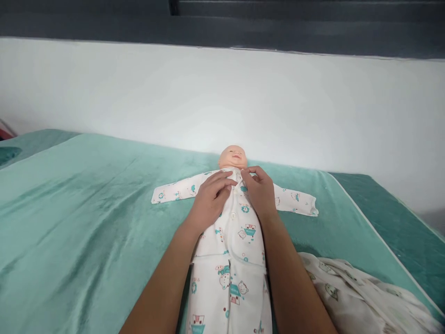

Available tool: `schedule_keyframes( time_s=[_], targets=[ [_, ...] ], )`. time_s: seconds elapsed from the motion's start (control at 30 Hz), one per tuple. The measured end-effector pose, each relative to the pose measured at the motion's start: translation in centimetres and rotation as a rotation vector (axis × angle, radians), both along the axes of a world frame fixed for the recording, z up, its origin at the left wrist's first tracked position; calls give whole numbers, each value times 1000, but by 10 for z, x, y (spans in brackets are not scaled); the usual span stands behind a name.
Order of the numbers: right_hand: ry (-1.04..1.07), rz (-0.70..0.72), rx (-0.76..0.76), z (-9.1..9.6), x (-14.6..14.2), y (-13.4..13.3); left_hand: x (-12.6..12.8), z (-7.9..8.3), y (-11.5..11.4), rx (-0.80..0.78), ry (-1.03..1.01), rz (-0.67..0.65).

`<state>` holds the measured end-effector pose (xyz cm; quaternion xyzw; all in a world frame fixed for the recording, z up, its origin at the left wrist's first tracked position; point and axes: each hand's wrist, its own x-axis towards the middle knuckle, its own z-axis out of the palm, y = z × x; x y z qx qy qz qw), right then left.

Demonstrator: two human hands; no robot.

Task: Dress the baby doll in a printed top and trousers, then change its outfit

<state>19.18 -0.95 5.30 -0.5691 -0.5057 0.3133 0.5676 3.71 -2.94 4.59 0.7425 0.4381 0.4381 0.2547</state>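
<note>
Right hand (257,189) pinches the patterned top (239,234) near the neck; left hand (212,197) rests on it, hold unclear.
It already covers the face-up doll (233,156) on the green sheet (114,222); one chest button (233,215) looks fastened, the neck end seems unfinished.

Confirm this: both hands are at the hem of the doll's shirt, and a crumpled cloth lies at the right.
The hem is wrong: the head view shows the left hand and the right hand near the neckline of the shirt. The cloth does lie at the right.

Bedroom-like spot: green blanket (114,204) against white wall (222,93).
</note>
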Motion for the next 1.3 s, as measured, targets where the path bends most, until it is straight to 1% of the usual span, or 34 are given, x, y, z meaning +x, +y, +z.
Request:
schedule_keyframes(
  time_s=[0.1, 0.2, 0.3, 0.33, 0.4, 0.47, 0.53, 0.6, 0.67, 0.73, 0.83, 0.93, 1.03, 1.2, 1.3],
  targets=[
    [51, 1, 28, -4, 1, -13, -3, 0, -5, -9, 18, -13],
    [89, -8, 44, -11, 1, -32, -3, 2, -5, -17, 11, -34],
    [50, -61, 54, -17, -1, -54, -3, 2, -5, -49, -48, -51],
    [-1, -61, 68, -17, -3, -59, -4, 2, -5, -66, -74, -57],
    [-156, -14, 101, -15, -5, -66, -6, 1, -6, -96, -124, -69],
    [-330, 39, 109, -10, -8, -66, -8, 0, -6, -115, -154, -91],
    [-473, 51, 69, -4, -12, -62, -9, -2, -6, -118, -159, -109],
    [-578, 33, 5, 1, -15, -56, -10, -4, -6, -113, -152, -109],
    [-652, 10, -39, 4, -17, -52, -10, -6, -7, -97, -146, -94],
    [-681, 5, -44, 5, -19, -51, -10, -7, -8, -77, -135, -75],
    [-626, 32, -28, 4, -16, -53, -9, -6, -9, -55, -99, -56],
    [-501, 104, -1, 1, -9, -58, -8, -4, -10, -35, -63, -49],
    [-373, 169, 61, -2, -2, -62, -7, -4, -10, -14, -42, -39],
    [-268, 215, 101, -7, 1, -63, -8, -5, -9, -18, -48, -41],
    [-241, 210, 97, -8, 1, -62, -9, -5, -9, -19, -42, -46]
  ],
)
